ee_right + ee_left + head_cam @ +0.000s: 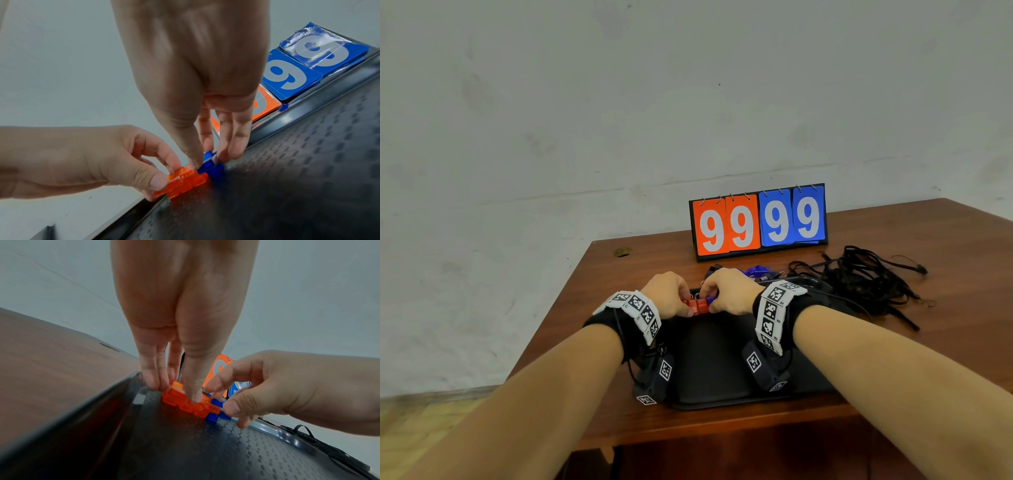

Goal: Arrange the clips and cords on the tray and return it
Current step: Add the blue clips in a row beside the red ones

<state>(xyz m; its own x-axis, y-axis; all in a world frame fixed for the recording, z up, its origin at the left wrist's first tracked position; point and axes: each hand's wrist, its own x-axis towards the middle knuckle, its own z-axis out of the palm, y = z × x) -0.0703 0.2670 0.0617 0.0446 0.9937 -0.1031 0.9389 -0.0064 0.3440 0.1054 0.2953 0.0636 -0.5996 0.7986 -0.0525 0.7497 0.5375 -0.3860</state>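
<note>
While pinching clips (185,180), both hands (702,296), on tray (715,356)

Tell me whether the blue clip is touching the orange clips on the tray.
Touching. The right wrist view shows the blue clip butted against the orange clips with no gap, on the tray; the left wrist view agrees.

tray (722,383) on table (640,263) | left hand (671,294) + right hand (729,291) pinch red clips (695,306) at far rim | cords (866,277) right of tray | scoreboard (758,221) 9999
</note>
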